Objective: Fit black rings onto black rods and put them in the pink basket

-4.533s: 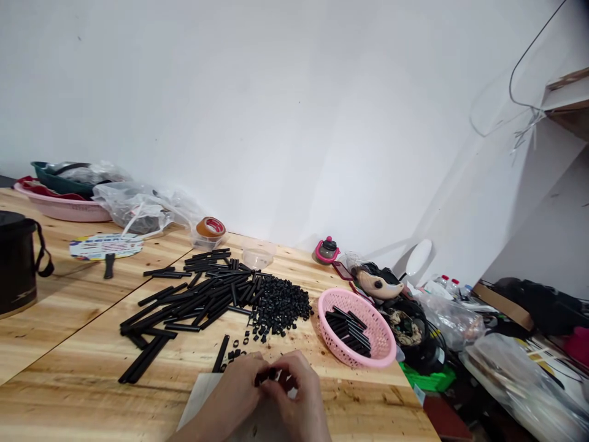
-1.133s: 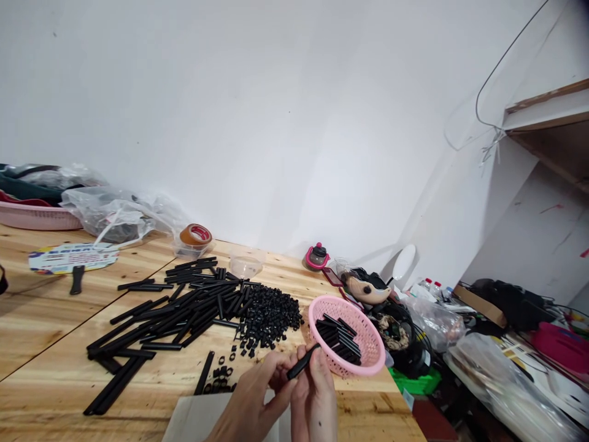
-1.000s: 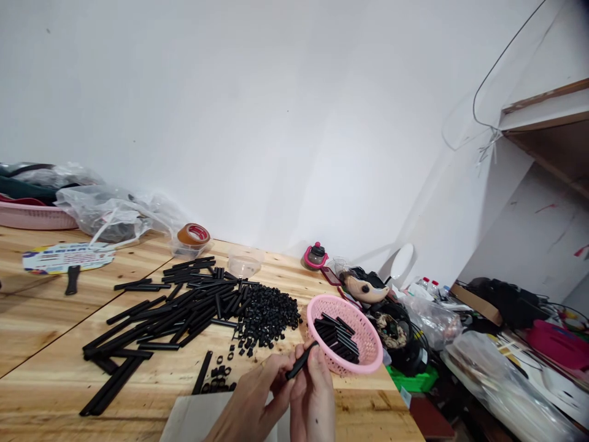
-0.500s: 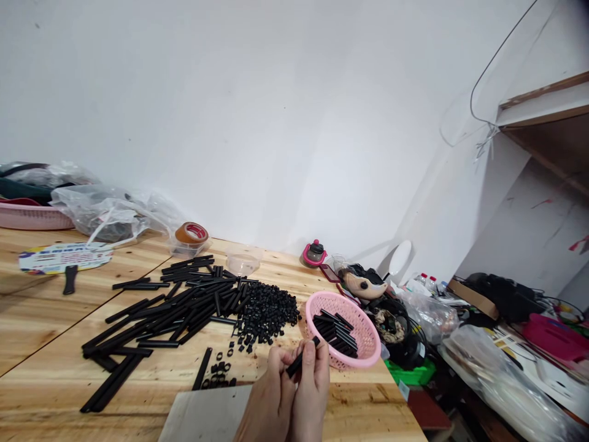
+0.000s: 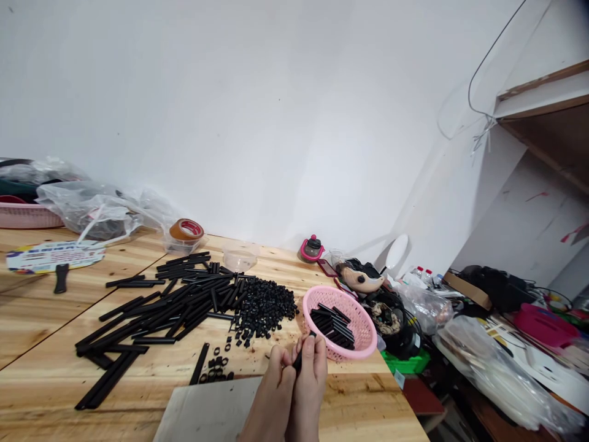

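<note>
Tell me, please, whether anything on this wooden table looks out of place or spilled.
Yes, a little: a small cluster of black rings lies apart from the main heap of black pieces, loose on the wood, and the long black tubes sprawl at mixed angles. Nothing looks damaged from here.

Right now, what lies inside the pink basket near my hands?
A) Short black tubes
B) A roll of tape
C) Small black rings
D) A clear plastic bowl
A: short black tubes lie bunched inside the pink basket, while the small black rings sit in a separate pile outside it.
</note>
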### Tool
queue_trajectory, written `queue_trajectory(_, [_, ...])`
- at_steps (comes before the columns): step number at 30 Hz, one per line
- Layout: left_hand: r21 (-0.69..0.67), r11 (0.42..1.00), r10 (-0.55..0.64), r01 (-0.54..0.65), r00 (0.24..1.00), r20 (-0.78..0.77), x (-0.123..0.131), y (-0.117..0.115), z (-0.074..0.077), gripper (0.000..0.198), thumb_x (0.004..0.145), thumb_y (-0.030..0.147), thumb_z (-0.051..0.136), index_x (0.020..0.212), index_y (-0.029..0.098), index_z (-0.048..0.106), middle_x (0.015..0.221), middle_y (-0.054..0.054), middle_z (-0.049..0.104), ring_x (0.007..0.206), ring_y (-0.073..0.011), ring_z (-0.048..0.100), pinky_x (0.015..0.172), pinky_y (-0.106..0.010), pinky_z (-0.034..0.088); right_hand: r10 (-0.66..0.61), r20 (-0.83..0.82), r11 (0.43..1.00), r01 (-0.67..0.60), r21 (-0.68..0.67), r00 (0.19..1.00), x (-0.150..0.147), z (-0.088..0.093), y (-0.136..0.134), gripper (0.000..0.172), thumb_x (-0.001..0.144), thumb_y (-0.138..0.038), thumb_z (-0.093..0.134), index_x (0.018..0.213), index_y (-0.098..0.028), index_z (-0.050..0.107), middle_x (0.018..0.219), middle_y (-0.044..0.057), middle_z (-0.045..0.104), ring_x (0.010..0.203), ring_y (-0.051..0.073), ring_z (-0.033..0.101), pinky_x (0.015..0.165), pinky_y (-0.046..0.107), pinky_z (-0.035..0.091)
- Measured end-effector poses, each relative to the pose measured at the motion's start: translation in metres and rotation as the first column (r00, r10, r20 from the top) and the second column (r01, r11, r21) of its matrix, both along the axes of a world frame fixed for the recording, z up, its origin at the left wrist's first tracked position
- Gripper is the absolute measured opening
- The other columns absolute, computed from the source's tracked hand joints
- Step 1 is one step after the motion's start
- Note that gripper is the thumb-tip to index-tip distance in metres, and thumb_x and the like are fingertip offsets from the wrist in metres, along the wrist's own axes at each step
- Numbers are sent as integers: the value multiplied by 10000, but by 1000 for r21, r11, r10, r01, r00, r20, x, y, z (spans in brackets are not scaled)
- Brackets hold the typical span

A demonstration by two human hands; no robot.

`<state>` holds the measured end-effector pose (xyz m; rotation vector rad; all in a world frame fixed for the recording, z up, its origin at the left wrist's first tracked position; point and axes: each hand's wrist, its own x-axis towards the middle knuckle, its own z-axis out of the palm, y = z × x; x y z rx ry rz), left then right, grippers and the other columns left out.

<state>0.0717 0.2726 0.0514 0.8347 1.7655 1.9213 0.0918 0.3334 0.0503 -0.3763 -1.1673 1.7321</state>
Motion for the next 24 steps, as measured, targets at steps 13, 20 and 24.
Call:
queue_trajectory(13, [-74,947,-303,314,944,127,-39,-17,38,288,837,427,518,851,168,643,801,-12,649,744,-168,614,552,-200,429,267,122,960,-253,-116,956,-4,24,3,354,785,-503,714,779,-152,670,706,-2,638,592,109,548,532,194,414])
queue_trajectory(20, [115,991,-75,65,993,86,-62,-21,30,367,855,490,577,927,156,708,921,-49,695,960,-204,623,814,-271,478,360,18,912,-347,-218,933,-4,17,-5,375,808,-462,707,1056,-181,701,1133,96,699,1034,235,653,764,312,547])
queue_trajectory(24, [82,990,-135,116,945,297,-64,-26,30,443,862,553,575,1097,183,645,896,-44,707,800,-177,661,573,-209,464,497,4,851,-486,-198,868,-4,16,-10,322,856,-390,666,1053,-136,679,952,106,740,762,204,703,695,338,558])
